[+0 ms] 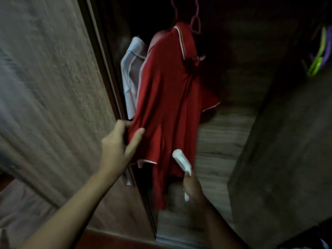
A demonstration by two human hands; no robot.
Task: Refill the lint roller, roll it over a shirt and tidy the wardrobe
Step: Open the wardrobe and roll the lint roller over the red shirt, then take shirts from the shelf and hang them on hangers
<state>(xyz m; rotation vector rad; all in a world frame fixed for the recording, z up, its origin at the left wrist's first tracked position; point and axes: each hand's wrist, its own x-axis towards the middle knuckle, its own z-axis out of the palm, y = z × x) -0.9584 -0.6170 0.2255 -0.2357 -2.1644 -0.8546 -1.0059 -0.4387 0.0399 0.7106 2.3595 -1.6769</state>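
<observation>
- holding the white lint roller by its handle, the right hand has its fingers curled round it and the thumb laid along the top; the roller head points up and left, against the lower front of the red shirt, seemingly touching the cloth, though blur makes that unsure.
- the left hand pinches the shirt's left edge, thumb on the front and fingers tucked behind the fabric.
- the shirt hangs inside the wardrobe on a pink hanger; it has pale trim at the collar and sleeve hems.
- a white garment hangs just behind it to the left, mostly covered by the red cloth.
- below the shirt lies the wardrobe's wood-grain floor.
- a wood-grain door stands to the left, a dark side panel to the right.
- green and purple hangers show at the far right, cut off by the edge.
- the upper wardrobe interior is too dark to make out, and the hanger's hook runs out of view at the top.
</observation>
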